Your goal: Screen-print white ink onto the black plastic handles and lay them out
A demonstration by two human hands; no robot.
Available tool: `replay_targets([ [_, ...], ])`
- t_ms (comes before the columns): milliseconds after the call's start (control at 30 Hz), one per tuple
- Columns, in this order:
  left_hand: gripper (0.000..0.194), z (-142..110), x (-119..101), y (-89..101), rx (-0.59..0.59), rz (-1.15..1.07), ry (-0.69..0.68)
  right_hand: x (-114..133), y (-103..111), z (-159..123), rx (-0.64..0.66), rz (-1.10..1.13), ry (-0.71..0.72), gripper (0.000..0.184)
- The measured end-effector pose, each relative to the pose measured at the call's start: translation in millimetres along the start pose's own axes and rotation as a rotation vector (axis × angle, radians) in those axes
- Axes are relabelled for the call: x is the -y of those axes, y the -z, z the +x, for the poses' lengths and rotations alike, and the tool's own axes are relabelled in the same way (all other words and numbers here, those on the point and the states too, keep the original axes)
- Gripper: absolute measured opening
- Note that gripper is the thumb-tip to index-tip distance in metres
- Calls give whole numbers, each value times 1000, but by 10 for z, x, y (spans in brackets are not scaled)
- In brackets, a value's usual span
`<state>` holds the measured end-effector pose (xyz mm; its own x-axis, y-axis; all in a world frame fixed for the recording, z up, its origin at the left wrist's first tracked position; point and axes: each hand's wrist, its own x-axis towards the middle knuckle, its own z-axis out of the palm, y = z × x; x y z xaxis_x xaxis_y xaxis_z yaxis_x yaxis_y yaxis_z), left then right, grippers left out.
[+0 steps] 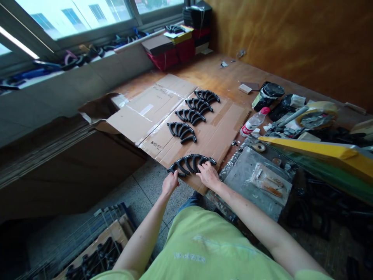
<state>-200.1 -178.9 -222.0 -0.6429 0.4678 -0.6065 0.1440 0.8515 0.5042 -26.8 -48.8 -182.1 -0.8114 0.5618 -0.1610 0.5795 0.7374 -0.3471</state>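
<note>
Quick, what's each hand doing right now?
Left hand: fingers curled on the left end of the nearest row of black curved parts.
Right hand: laid open on the same row.

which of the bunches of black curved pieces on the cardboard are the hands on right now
The nearest bunch, at the cardboard's near edge. The left hand and right hand rest on its two ends. The four other bunches lie untouched in a row farther up.

Blk curved parts (190,163), brown cardboard (221,128), yellow-green shirt (204,249)

Window (72,15) top left, daylight; orange-brown wall (291,39); wooden table (221,77); speckled tile floor (140,194).
</note>
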Motion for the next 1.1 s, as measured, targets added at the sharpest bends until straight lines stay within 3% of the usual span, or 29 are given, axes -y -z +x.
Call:
replay_targets([
  [300,46,357,-294,212,-47,190,-69,-110,-48,98,-62,106,60,26],
  [433,39,268,-293,247,-153,220,-103,-142,-52,21,-80,132,50,25],
  [500,35,149,-262,191,-288,207,-233,-144,-42,-14,-76,124,35,26],
  [567,33,37,-251,86,-411,202,-476,-129,-24,-13,-58,104,20,28],
  [633,34,-36,-282,-38,-439,262,-694,-96,-3,30,-35,71,2,33],
  [667,36,-55,-315,-93,-416,319,-740,-76,7,65,-23,48,-10,35],
  [833,44,-40,-545,-197,-328,565,-655,8,16,232,22,-38,-88,35],
  [1100,46,56,-706,-87,-273,594,-596,86,-14,263,18,-29,-152,39],
])
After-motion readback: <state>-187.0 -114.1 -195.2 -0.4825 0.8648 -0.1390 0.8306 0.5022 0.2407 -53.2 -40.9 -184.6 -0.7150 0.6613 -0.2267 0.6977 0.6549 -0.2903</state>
